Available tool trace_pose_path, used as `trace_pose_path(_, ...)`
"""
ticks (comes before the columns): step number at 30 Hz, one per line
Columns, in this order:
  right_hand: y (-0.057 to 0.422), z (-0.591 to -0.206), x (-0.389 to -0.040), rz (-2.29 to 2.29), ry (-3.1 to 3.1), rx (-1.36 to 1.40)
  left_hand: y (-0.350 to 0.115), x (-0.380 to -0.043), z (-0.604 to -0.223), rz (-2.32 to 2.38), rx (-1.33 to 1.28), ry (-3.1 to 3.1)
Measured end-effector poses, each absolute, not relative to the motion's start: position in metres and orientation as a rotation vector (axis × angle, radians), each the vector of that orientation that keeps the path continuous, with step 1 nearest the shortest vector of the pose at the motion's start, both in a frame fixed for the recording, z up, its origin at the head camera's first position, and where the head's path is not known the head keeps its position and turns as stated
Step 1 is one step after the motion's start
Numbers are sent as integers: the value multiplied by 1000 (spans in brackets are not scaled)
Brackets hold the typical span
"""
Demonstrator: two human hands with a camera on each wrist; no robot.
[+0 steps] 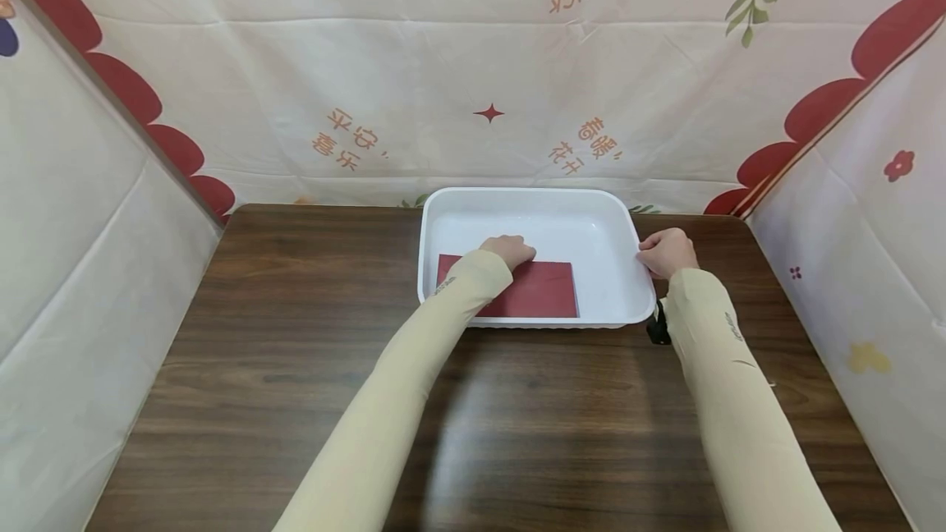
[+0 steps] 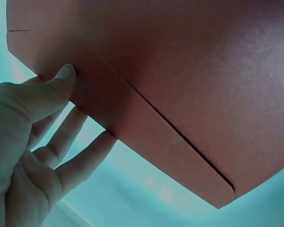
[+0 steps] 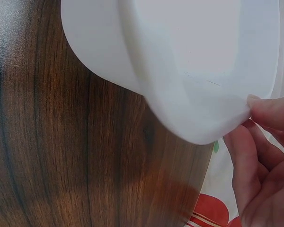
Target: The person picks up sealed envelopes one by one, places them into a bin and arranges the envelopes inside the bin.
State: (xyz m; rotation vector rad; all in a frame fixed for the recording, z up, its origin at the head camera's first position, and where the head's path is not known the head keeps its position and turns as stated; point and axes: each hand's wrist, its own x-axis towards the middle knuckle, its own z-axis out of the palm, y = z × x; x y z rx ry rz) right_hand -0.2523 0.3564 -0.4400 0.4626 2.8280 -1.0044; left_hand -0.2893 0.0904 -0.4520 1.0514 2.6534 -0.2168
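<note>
A red paper envelope (image 1: 545,292) with a flap lies in the front left part of a white plastic tray (image 1: 602,257). My left hand (image 1: 508,249) reaches into the tray at the envelope's far edge. In the left wrist view that hand (image 2: 42,127) pinches the edge of the envelope (image 2: 189,85), thumb on top and fingers underneath. The left sleeve hides part of the envelope in the head view. At the tray's right side, my right hand (image 1: 668,253) grips the rim. The right wrist view has the thumb and fingers (image 3: 244,146) pinching that rim (image 3: 199,137).
The tray stands at the back of a dark wood table (image 1: 296,335), close to a printed white cloth backdrop (image 1: 443,105). Cloth walls rise on the left (image 1: 81,228) and right (image 1: 872,228). A small black object (image 1: 658,327) shows beneath the right wrist.
</note>
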Motion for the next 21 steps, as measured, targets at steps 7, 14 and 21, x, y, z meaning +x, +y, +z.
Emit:
trace_pose_path(7,354,-442,-254,-1000,2835,458,86,-289,-453,-161,1042,2639)
trace_pose_path(14,360,-444,-253,-966,2840,427,79,-292,-433,121,1123,2570)
trace_pose_path(21,354,-431,-252,-322,2955,178,15,-305,-402,328,1160,2908)
